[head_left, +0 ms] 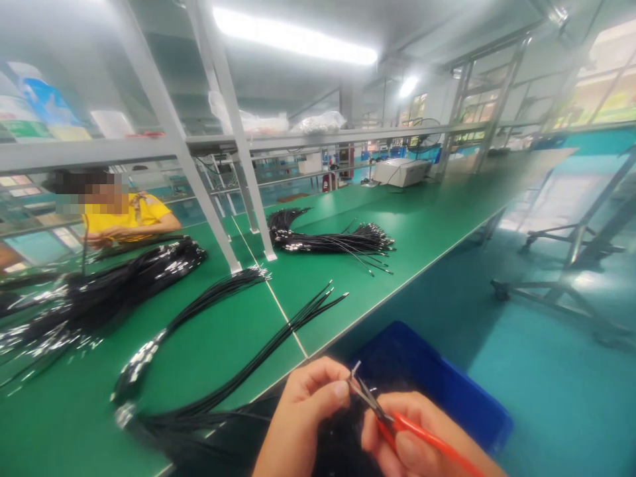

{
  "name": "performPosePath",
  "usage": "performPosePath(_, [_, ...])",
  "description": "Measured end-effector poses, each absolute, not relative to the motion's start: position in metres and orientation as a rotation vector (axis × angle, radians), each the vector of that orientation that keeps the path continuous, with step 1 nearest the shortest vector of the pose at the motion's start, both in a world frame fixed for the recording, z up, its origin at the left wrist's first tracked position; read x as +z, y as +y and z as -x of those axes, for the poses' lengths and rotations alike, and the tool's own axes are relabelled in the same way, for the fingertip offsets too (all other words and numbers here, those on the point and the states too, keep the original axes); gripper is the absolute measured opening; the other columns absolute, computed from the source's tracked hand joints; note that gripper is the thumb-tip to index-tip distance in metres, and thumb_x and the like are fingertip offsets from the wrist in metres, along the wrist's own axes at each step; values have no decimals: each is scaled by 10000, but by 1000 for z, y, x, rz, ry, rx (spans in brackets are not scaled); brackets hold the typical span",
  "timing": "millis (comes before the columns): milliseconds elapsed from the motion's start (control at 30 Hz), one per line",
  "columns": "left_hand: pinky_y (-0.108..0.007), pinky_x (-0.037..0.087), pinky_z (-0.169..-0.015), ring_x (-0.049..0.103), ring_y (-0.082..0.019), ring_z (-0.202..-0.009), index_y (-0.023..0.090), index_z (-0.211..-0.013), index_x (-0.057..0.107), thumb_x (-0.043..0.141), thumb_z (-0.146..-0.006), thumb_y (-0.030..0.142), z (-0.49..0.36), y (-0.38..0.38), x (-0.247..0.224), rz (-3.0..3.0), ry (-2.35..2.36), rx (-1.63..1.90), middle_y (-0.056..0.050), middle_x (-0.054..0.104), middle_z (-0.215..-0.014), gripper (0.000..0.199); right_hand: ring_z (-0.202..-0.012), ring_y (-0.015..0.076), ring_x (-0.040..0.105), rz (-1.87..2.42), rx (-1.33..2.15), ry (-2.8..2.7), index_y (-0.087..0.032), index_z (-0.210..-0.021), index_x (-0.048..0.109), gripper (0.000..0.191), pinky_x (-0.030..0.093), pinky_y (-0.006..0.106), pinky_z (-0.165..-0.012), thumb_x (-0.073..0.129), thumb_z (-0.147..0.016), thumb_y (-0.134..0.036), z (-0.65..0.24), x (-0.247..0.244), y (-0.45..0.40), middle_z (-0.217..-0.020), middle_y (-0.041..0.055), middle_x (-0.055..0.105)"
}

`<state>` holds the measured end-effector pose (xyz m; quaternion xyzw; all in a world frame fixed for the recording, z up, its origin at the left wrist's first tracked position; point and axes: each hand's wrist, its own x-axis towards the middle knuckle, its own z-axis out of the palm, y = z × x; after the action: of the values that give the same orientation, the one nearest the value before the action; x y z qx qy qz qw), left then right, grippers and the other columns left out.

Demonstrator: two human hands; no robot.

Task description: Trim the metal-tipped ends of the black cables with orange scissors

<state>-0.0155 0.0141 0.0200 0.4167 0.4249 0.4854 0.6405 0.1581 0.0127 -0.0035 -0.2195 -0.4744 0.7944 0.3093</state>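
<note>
My left hand (313,404) is closed, thumb and forefinger pinching a thin cable end (356,367) with a pale tip. My right hand (412,430) is wrapped around a red-handled cutting tool (397,424); its slim metal jaws reach to the cable end beside my left fingertips. Whether these are scissors or pliers I cannot tell. Left of my hands, a curved bundle of black cables (248,368) lies on the green table (209,338), with silvery connectors along its bend. Dark material under my hands is mostly hidden.
A blue bin (447,377) stands below the table edge. More black cable bundles lie at the left (114,285) and farther back (328,242). Metal shelf posts (213,225) rise from the table. Across it sits a person in yellow (144,212). A wheeled frame (556,285) stands at right.
</note>
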Motion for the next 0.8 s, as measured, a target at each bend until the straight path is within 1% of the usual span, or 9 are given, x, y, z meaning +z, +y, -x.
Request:
performPosePath(100, [-190, 327, -544, 411, -89, -548, 148, -652, 687, 701, -686, 249, 16, 13, 21, -931, 935, 1084, 21, 548, -570, 108, -370, 52, 368, 596, 2131, -1163, -139, -854, 628, 508, 230, 171, -339, 709, -672, -606, -155, -3, 13, -516, -16, 514])
performPosePath(267, [-194, 359, -582, 444, -99, -585, 144, -649, 694, 715, -689, 259, 17, 14, 18, -977, 902, 1084, 9, 577, -598, 123, -409, 54, 383, 672, 2081, -1170, -150, -861, 624, 518, 262, 169, -374, 698, -669, -625, -156, 7, 10, -563, -5, 528])
performPosePath(400, [-188, 360, -572, 443, -95, -578, 157, -655, 690, 708, -708, 250, 18, 15, 13, -1003, 896, 1094, 20, 569, -591, 108, -412, 68, 386, 839, 2047, -1235, -182, -822, 617, 518, 276, 182, -387, 712, -629, -653, -154, 15, 10, -522, -42, 479])
performPosePath(467, [-186, 372, -584, 465, -97, -593, 162, -666, 692, 704, -715, 244, 19, 15, 12, -1009, 889, 1094, 16, 592, -615, 96, -411, 71, 374, 922, 2005, -1267, -193, -769, 625, 483, 275, 193, -391, 718, -627, -646, -153, 18, 10, -519, -55, 451])
performPosePath(533, [-181, 382, -595, 482, -99, -610, 166, -679, 696, 703, -719, 246, 19, 15, 11, -1006, 891, 1090, 11, 610, -640, 90, -430, 73, 357, 965, 1954, -1322, -198, -737, 642, 441, 269, 203, -409, 735, -627, -615, -154, 19, 10, -537, -52, 458])
performPosePath(633, [-166, 368, -566, 470, -89, -596, 169, -688, 701, 714, -711, 263, 21, 17, 9, -997, 942, 1086, 8, 617, -652, 98, -477, 88, 351, 945, 1888, -1424, -200, -762, 681, 432, 274, 222, -451, 775, -590, -584, -159, 16, 7, -565, -40, 479])
performPosePath(733, [-162, 336, -497, 438, -79, -545, 175, -707, 712, 710, -718, 310, 23, 18, 5, -1069, 996, 1073, 10, 606, -643, 136, -489, 111, 361, 891, 1771, -1291, -194, -753, 689, 513, 302, 255, -467, 764, -540, -654, -165, 14, 3, -575, -25, 468])
performPosePath(800, [-168, 364, -504, 473, -87, -555, 182, -713, 709, 702, -730, 310, 22, 17, 4, -1185, 1030, 1119, 8, 612, -661, 129, -488, 126, 359, 859, 1663, -1093, -202, -726, 672, 521, 311, 276, -463, 721, -562, -694, -166, 14, 1, -575, -18, 452])
